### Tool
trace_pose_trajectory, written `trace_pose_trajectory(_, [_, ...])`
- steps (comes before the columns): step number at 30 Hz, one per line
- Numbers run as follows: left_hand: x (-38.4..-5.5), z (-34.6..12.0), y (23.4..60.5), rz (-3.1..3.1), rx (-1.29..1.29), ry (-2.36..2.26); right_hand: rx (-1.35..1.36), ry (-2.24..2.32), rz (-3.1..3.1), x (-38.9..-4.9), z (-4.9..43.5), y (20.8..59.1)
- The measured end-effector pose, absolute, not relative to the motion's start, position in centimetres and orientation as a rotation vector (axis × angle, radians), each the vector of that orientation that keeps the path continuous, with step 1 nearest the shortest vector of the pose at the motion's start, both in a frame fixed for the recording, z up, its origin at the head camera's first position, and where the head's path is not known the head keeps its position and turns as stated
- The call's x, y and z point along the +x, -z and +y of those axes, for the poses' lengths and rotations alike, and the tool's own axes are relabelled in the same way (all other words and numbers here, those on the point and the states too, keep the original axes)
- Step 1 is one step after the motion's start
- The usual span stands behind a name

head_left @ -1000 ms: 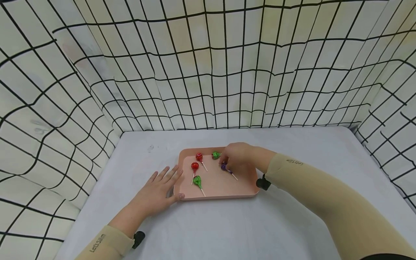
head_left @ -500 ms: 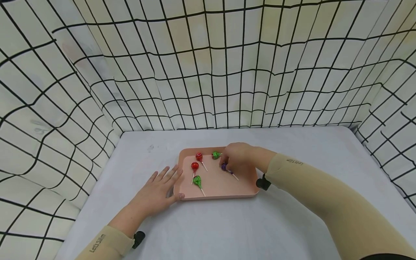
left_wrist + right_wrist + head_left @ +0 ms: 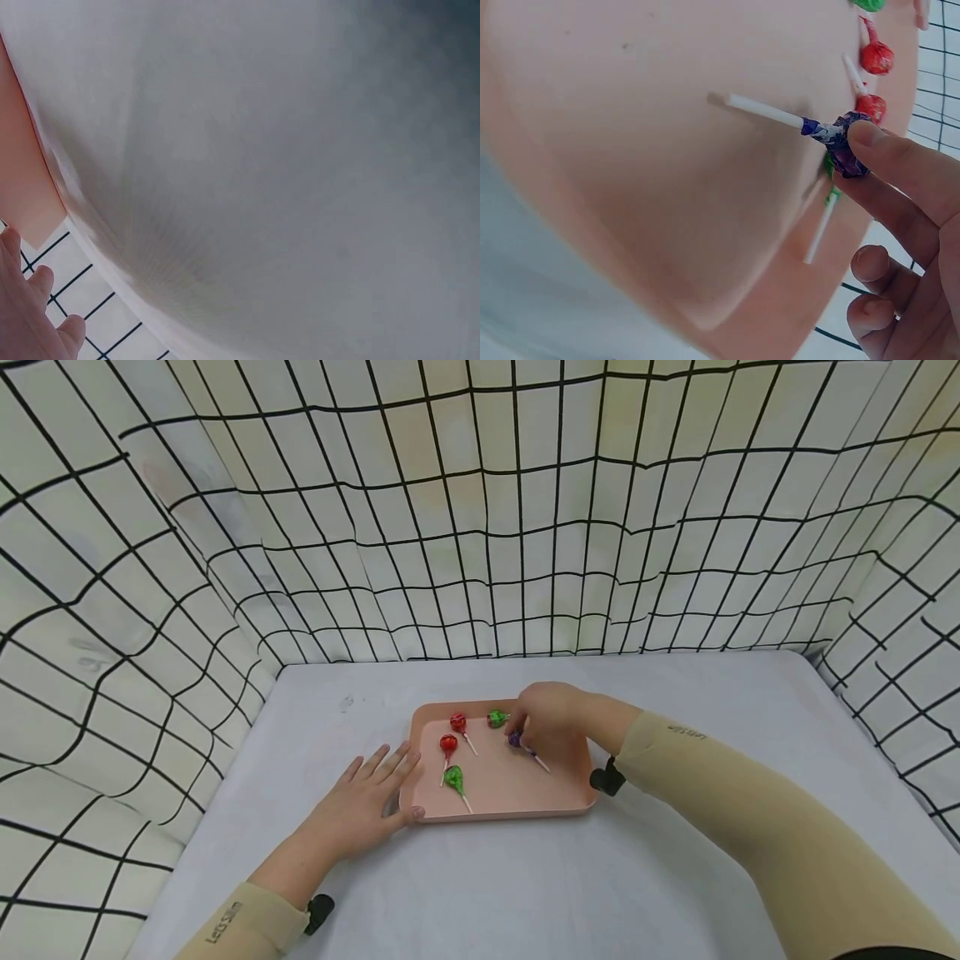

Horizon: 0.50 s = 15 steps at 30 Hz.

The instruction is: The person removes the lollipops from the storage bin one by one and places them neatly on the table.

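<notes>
pinching the purple lollipop (image 3: 843,148) between thumb and finger, the right hand (image 3: 555,714) has risen slightly over the pink tray (image 3: 517,795) — from my remote post, i judge a lift just begun. a green lollipop (image 3: 496,719) lies just beside that hand, at the tray's far side; the left hand (image 3: 366,803) rests with fingers spread at the left rim — gripping nothing.
</notes>
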State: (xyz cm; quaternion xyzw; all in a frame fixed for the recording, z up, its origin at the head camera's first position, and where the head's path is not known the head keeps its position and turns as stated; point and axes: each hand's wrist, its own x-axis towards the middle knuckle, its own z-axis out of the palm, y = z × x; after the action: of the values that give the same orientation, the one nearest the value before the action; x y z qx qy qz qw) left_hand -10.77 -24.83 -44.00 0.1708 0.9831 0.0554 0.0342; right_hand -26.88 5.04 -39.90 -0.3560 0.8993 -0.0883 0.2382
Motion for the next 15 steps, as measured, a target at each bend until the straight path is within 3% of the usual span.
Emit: trace_pose_trajectory(15, [-10.7,-24.7,43.8,3.0,0.51,-0.162,-0.984,0.306,2.481,-27.6,5.9,38.5])
